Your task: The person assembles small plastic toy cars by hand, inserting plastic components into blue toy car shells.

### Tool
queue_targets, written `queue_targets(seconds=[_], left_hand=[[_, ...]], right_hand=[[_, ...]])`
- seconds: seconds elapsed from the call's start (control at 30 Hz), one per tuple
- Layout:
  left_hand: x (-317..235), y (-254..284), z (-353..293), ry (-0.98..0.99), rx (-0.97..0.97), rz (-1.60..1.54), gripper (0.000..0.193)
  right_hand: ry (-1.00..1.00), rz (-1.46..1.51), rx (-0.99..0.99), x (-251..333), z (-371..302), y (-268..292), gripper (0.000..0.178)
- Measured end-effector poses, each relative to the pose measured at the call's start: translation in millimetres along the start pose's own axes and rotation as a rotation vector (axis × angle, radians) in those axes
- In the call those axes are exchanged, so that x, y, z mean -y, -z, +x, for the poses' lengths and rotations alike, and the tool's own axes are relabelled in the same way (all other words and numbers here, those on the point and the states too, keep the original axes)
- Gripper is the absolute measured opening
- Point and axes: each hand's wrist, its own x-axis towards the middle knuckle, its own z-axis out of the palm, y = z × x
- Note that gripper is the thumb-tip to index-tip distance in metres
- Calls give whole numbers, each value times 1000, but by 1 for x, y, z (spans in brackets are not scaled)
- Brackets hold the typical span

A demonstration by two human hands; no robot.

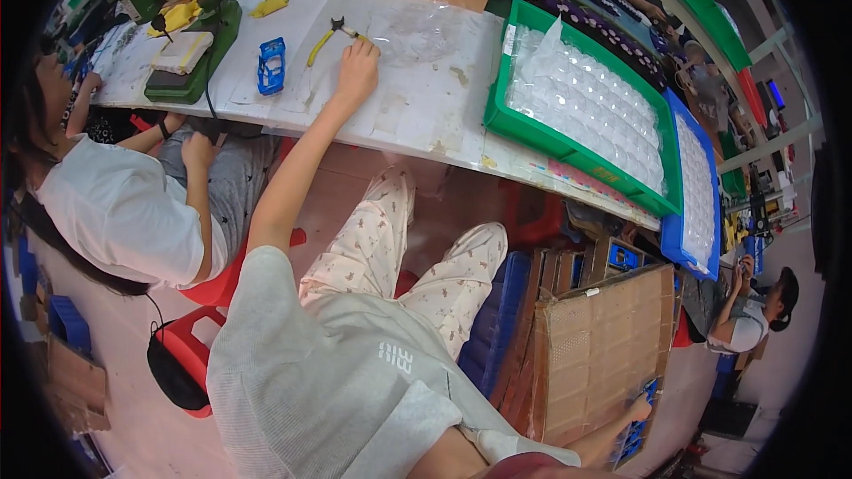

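My left hand [359, 66] is on the white table with its fingers closed at one handle of a pair of yellow-handled nippers [327, 41]. The nippers lie spread, jaws pointing away from me. Left of them stands a blue plastic toy-car body [272, 66]. Down at my right side, my right hand [639, 407] reaches to several blue plastic parts [635, 430] at the edge of a cardboard tray with dividers [603, 350]. Its fingers are small and partly hidden, so their grip is unclear.
A green crate [583, 160] of clear plastic pieces stands on the table's right, beside a blue crate [692, 182]. A green machine [193, 62] is at the left. A person [124, 204] sits close on my left; another person [753, 315] is far right. A red stool [191, 346] is behind.
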Motion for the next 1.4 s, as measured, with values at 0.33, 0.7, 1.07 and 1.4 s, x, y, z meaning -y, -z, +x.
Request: queue_targets(seconds=[0.33,0.7,1.07,1.4], left_hand=[[1,14,15,-20,70,-177,16],[13,12,21,-179,125,-195,20],[-3,34,12,28,173,-443,14],[-110,118,-34,663,486,-1458,21]], right_hand=[[143,183,-577,8,2,16,55],[372,1062,-444,104,-227,189,47],[250,1761,599,206,-430,193,54],[34,1917,1805,249,-500,166,47]])
